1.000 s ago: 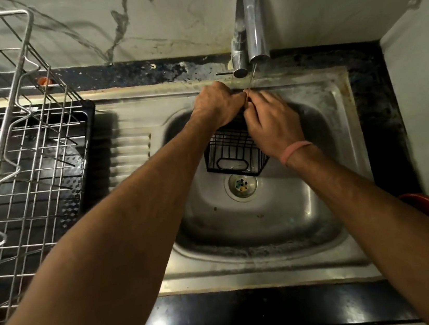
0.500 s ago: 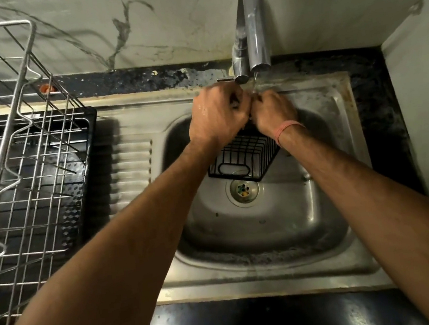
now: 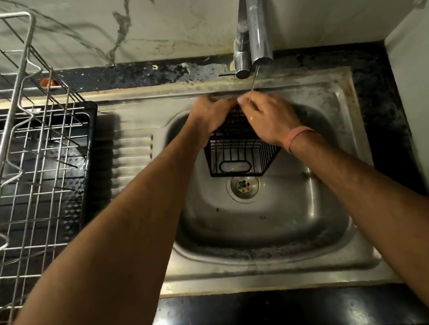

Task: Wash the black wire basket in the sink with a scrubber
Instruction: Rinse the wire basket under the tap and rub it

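Hands (image 3: 242,116) seemingly atop basket (image 3: 237,156)

Pale marble-look wall (image 3: 188,15) with dark veins, rising behind the tap (image 3: 254,20). Black speckled counter (image 3: 141,73) left of the tap and along the near edge. Wire dish rack (image 3: 16,161) on a black tray (image 3: 92,156) far left of the tap. Plain side wall (image 3: 426,80) to the right. Dim light.
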`<state>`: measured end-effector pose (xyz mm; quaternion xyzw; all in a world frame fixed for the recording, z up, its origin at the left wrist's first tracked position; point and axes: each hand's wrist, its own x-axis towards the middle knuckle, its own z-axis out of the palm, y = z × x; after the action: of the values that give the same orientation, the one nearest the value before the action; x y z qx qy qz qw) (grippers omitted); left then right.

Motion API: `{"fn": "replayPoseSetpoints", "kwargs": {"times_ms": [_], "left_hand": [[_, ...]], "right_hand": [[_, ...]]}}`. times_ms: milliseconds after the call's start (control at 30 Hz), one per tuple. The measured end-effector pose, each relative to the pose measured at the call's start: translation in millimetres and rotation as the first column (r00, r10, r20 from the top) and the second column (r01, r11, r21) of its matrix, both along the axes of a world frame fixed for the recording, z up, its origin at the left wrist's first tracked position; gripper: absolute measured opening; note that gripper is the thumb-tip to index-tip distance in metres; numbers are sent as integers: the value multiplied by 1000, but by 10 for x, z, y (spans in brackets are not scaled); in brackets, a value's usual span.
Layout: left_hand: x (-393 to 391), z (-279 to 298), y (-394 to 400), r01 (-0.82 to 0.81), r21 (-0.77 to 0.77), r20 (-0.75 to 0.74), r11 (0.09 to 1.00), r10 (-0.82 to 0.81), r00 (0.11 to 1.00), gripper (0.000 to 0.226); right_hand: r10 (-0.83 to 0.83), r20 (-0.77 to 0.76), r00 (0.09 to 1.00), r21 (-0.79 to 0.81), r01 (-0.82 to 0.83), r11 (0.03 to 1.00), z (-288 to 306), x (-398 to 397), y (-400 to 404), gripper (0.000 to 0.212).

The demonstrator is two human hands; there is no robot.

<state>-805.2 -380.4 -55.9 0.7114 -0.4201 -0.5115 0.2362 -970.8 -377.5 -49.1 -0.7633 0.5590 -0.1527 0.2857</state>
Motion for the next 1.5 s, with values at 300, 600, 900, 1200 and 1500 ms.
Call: {"fn": "replayPoseSetpoints", "kwargs": {"times_ms": [300,600,900,1200,1500], "left_hand": [[-236,-13,80,157,-125,-183,980,-178,967,35],[-488,38,-13,110,-182,-178,977,-142,974,38],[-437,-80,428,-70,-10,-352,998,62,934,72],[-171,-174,607,367,-269,87,891,-357,930,81],[-84,-286,505,439,-282,367,853,-327,871,75]], "right_hand": [[-143,195,970,236,95,967,-122,-432,-98,19],[-255,253,933,300,175,938,-210,-730,-159,38],[-216,290,932,322,118,939,-237,-710,-187,30],[-591,416,691,475,389,790,-367,-801,-60,20],[-174,218,960,6,177,984,-81,-587,91,57]]}}
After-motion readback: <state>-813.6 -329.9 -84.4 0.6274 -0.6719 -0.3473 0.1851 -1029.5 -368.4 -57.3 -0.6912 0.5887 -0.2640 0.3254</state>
